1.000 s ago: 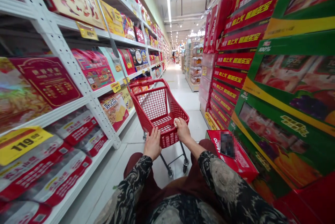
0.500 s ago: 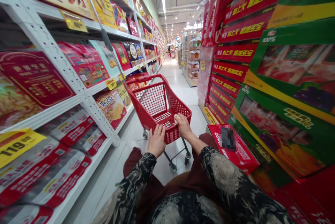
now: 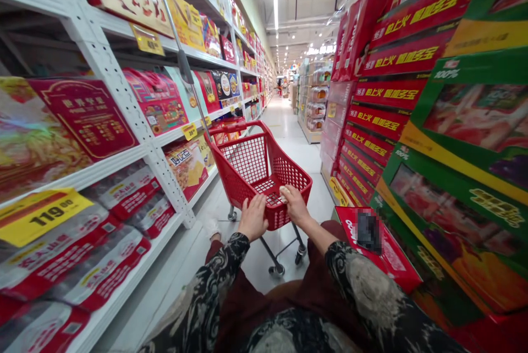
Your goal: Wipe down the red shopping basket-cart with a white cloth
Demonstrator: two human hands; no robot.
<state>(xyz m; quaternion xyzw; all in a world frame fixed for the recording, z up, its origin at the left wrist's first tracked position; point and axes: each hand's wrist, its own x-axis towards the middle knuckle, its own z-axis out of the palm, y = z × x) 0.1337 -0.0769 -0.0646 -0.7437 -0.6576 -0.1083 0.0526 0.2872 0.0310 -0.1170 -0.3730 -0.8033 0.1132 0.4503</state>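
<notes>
A red plastic shopping cart (image 3: 264, 155) with lattice walls stands in front of me, and its basket holds nothing that I can see. My left hand (image 3: 253, 216) rests on the near left corner, its fingers bent over the rim. At the near right part of the rim is my right hand (image 3: 296, 204), closed around a crumpled pale cloth (image 3: 284, 192). The cloth is mostly hidden by the fingers. A thin metal pole (image 3: 196, 97) with a grey grip rises from the cart's far left corner.
White shelves (image 3: 165, 177) with boxed snacks and bottle packs line the left. On the right, red drink cartons (image 3: 383, 92) and green fruit-print boxes (image 3: 462, 188) are stacked high. A red box (image 3: 388, 259) with a blurred dark patch lies low beside my right knee. The aisle floor (image 3: 280, 116) stretches ahead.
The view has shifted slightly, so the cart and shelves appear further right. My left hand's fingers have come closer together on the rim. My right hand keeps the cloth there.
</notes>
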